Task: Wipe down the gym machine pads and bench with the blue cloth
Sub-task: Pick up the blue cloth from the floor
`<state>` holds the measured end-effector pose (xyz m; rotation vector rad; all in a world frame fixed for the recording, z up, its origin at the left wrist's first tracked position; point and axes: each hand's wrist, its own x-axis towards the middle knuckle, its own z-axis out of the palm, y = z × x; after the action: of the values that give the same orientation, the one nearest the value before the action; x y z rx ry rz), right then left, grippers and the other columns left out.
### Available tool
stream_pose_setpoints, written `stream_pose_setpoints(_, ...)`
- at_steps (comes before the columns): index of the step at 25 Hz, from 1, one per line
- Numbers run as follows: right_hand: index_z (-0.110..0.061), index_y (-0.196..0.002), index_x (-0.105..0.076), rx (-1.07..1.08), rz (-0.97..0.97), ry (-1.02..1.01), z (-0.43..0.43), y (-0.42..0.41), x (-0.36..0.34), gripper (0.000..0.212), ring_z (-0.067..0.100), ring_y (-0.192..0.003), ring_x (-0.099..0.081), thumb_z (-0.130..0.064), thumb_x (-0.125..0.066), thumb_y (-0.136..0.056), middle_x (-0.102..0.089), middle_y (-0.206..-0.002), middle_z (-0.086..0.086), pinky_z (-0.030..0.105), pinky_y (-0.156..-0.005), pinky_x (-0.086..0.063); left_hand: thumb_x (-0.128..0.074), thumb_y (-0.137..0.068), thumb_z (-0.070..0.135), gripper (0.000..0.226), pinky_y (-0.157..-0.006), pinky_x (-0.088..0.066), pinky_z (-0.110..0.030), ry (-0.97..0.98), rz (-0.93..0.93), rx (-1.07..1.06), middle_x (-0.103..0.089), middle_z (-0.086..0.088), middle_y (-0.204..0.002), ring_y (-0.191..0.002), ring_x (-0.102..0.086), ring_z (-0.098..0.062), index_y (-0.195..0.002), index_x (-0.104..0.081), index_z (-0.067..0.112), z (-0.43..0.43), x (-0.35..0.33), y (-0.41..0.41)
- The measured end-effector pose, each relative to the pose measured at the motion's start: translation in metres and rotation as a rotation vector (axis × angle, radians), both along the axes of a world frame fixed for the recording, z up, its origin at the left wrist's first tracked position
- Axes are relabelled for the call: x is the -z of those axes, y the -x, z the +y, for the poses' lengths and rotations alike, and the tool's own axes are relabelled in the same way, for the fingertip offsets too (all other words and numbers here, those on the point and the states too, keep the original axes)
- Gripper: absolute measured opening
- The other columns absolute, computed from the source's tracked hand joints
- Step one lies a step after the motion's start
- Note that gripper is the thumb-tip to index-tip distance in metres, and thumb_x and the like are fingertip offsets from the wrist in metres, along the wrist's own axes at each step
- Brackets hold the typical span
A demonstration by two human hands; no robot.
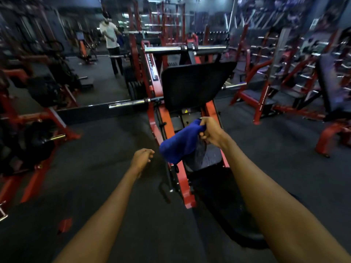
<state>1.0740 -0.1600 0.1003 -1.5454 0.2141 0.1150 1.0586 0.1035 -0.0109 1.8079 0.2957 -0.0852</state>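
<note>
Currently gripped: the cloth is hanging bunched from the right hand, whose fingers are curling tightly round its upper end. The loose bulk is drooping down and to the left.
Cloth position: it is hovering low inside the leg press, over the grey pad. Whether it is touching the pad is hard to tell.
Why held so: gripping one end is probably letting the wad fall flat onto the pad, so it can be dragged along.
Left hand: the left hand is hanging over the floor, left of the machine. Its fingers are lying loosely curled and holding nothing, likely staying free for balance or bracing.
Footplate: the black footplate is standing tilted beyond the cloth, facing the person.
In the way: red rails are flanking the pad on both sides, narrowing the room for a sweep. A chrome bar is jutting out leftward near the footplate's base.
Around: a dark bench is sitting well apart on the right, and black plates are resting on a rack at left. Another person is standing far back.
</note>
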Motion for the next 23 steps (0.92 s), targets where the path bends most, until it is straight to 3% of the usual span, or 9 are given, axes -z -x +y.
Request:
stream_pose_setpoints(3, -0.015, -0.068, -0.043, 0.004, -0.047, -0.031, -0.001, 0.007, -0.019, 0.024, 0.009, -0.031, -0.03, 0.001, -0.029, -0.08, -0.037, -0.049, -0.001, 0.015, -0.032, -0.018, -0.031, -0.103, 0.048, 0.052, -0.072, -0.037, -0.029, 0.168, 0.275, 0.033, -0.063, -0.011, -0.105, -0.075, -0.054, -0.019, -0.099, -0.065, 0.008, -0.017, -0.019, -0.014)
stream_pose_setpoints(4, -0.016, -0.068, -0.044, -0.003, -0.06, -0.032, -0.001, 0.01, -0.022, 0.025, 0.01, -0.032, -0.031, 0.002, -0.029, -0.079, -0.038, -0.05, -0.002, 0.016, -0.032, -0.019, -0.025, -0.101, 0.055, 0.062, -0.083, -0.035, -0.033, 0.242, 0.369, 0.072, -0.061, -0.014, -0.112, -0.081, -0.056, -0.022, -0.108, -0.063, 0.006, -0.021, -0.023, -0.019)
stream_pose_setpoints(6, -0.017, -0.069, -0.044, -0.011, -0.08, -0.048, -0.003, 0.016, -0.024, 0.027, 0.01, -0.034, -0.032, 0.004, -0.03, -0.077, -0.041, -0.049, -0.005, 0.019, -0.033, -0.022, -0.022, -0.095, 0.064, 0.076, -0.087, -0.031, -0.036, 0.355, 0.578, 0.187, -0.06, -0.014, -0.122, -0.101, -0.057, -0.028, -0.122, -0.056, 0.002, -0.03, -0.027, -0.028)
stream_pose_setpoints(8, -0.018, -0.066, -0.042, -0.006, -0.096, -0.059, -0.008, 0.021, -0.023, 0.029, 0.009, -0.036, -0.032, 0.005, -0.029, -0.078, -0.043, -0.048, -0.008, 0.02, -0.034, -0.022, -0.029, -0.091, 0.066, 0.076, -0.082, -0.031, -0.036, 0.413, 0.732, 0.279, -0.065, -0.016, -0.117, -0.109, -0.057, -0.028, -0.116, -0.058, 0.001, -0.041, -0.02, -0.033)
stream_pose_setpoints(10, -0.017, -0.064, -0.039, 0.015, -0.112, -0.07, -0.013, 0.023, -0.02, 0.026, 0.01, -0.036, -0.032, 0.003, -0.031, -0.078, -0.046, -0.049, -0.009, 0.02, -0.035, -0.021, -0.041, -0.09, 0.061, 0.054, -0.075, -0.029, -0.035, 0.458, 0.798, 0.318, -0.071, -0.012, -0.09, -0.093, -0.058, -0.024, -0.091, -0.059, 0.01, -0.056, -0.015, -0.031)
stream_pose_setpoints(13, -0.016, -0.074, -0.046, 0.037, -0.121, -0.073, -0.025, 0.026, -0.017, 0.02, 0.012, -0.043, -0.037, -0.001, -0.034, -0.076, -0.046, -0.063, 0.001, 0.02, -0.036, -0.024, -0.056, -0.093, 0.04, 0.029, -0.066, -0.035, -0.032, 0.454, 0.65, 0.193, -0.067, -0.007, -0.058, -0.07, -0.055, -0.022, -0.075, -0.054, 0.017, -0.069, -0.022, -0.033)
stream_pose_setpoints(16, -0.013, -0.079, -0.052, 0.113, -0.093, -0.065, -0.039, 0.027, -0.011, 0.033, 0.014, -0.054, -0.047, 0.009, -0.028, -0.08, -0.052, -0.067, 0.002, 0.021, -0.045, -0.033, -0.063, -0.091, 0.02, 0.008, -0.068, -0.056, -0.035, 0.47, 0.399, 0.103, -0.074, -0.012, -0.092, -0.076, -0.068, -0.026, -0.093, -0.065, 0.013, -0.066, -0.046, -0.05)
stream_pose_setpoints(19, -0.007, -0.076, -0.055, 0.148, 0.029, 0.071, -0.055, 0.029, -0.001, 0.032, 0.022, -0.066, -0.05, 0.012, -0.028, -0.081, -0.059, -0.066, 0.006, 0.025, -0.055, -0.041, -0.066, -0.085, 0.005, 0.026, -0.081, -0.053, -0.033, 0.432, 0.08, 0.052, -0.067, -0.013, -0.121, -0.096, -0.065, -0.026, -0.111, -0.065, 0.008, -0.056, -0.071, -0.064)
stream_pose_setpoints(23, -0.011, -0.086, -0.058, 0.095, 0.252, -0.025, -0.064, 0.035, 0.009, 0.014, 0.021, -0.071, -0.055, -0.017, -0.045, -0.083, -0.061, -0.087, 0.008, 0.028, -0.063, -0.043, -0.057, -0.074, -0.015, 0.065, -0.085, -0.053, -0.034, 0.448, -0.189, 0.11, -0.067, -0.009, -0.121, -0.106, -0.065, -0.025, -0.133, -0.057, 0.014, -0.044, -0.103, -0.054)
